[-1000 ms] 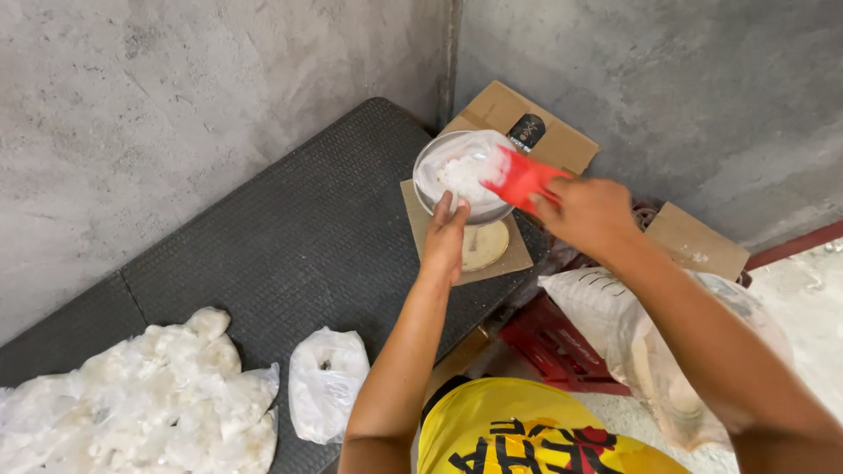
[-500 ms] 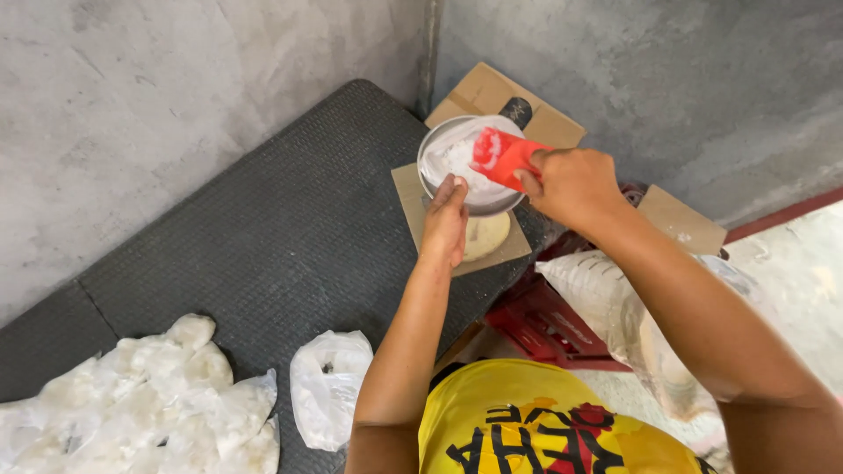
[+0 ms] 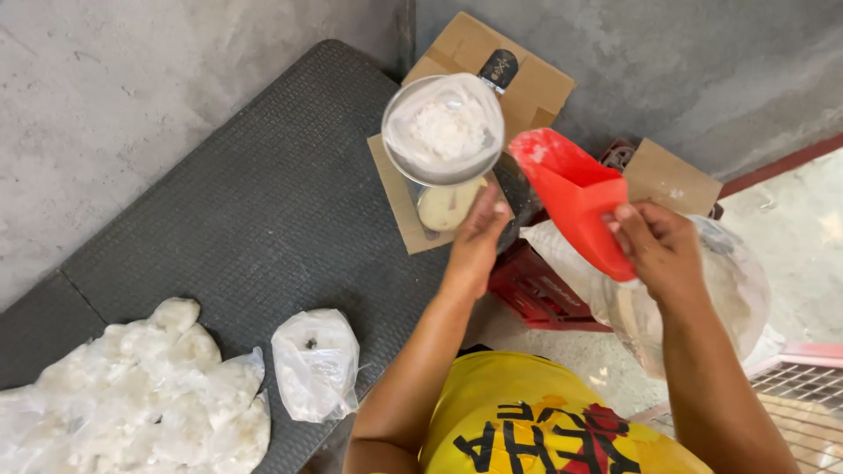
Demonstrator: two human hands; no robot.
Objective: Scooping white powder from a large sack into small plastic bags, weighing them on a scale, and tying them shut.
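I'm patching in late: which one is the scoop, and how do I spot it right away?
Start at the dark ribbed rubber mat and go to its far right corner, where a round metal bowl of white powder sits on brown cardboard. Just right of it, the right hand holds the red plastic scoop, the only bright red tool here.
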